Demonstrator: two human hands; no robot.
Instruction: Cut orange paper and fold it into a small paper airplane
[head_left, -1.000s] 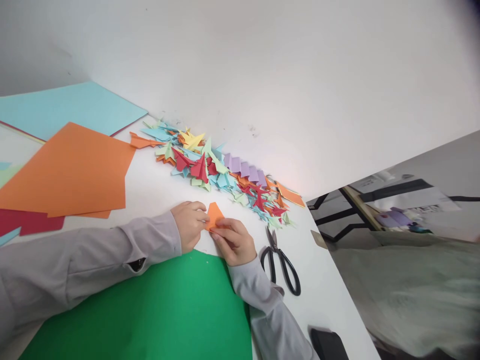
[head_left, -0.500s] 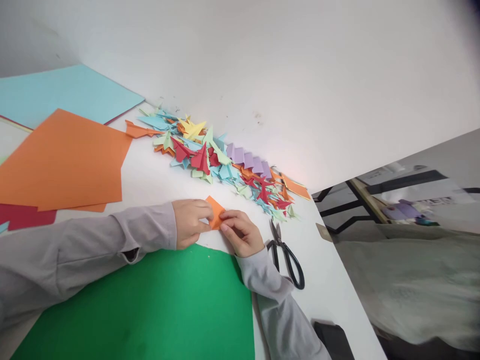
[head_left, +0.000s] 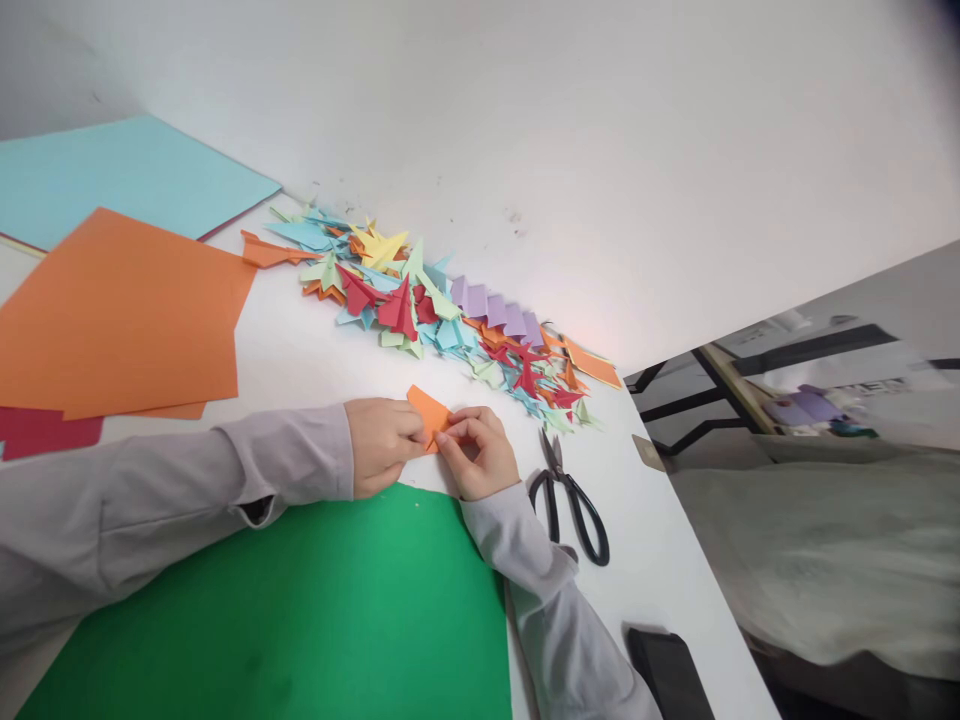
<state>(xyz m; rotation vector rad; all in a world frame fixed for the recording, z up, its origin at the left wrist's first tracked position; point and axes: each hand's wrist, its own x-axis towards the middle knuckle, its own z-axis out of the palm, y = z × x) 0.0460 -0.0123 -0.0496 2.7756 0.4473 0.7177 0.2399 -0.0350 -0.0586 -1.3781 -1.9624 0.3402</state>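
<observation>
A small folded piece of orange paper (head_left: 429, 412) is held between my two hands, just above the top edge of the green sheet (head_left: 300, 610). My left hand (head_left: 384, 445) grips its left side, with fingers bent and pressed on the paper. From the right, my right hand (head_left: 478, 455) pinches its lower right edge between thumb and fingers. My fingers hide part of the lower edge. Black-handled scissors (head_left: 562, 490) lie slightly apart from my right hand, blades pointing away from me.
Beyond my hands lies a long heap of small folded paper pieces (head_left: 397, 300) in many colours. Large orange sheets (head_left: 142, 320) and light blue sheets (head_left: 135, 175) are at the left. A black object (head_left: 667, 670) sits near the table's right edge.
The orange paper's outline has changed from a pointed shape to a slanted one as my fingers shifted on it. My right hand has come closer to my left. The camera view has shifted slightly.
</observation>
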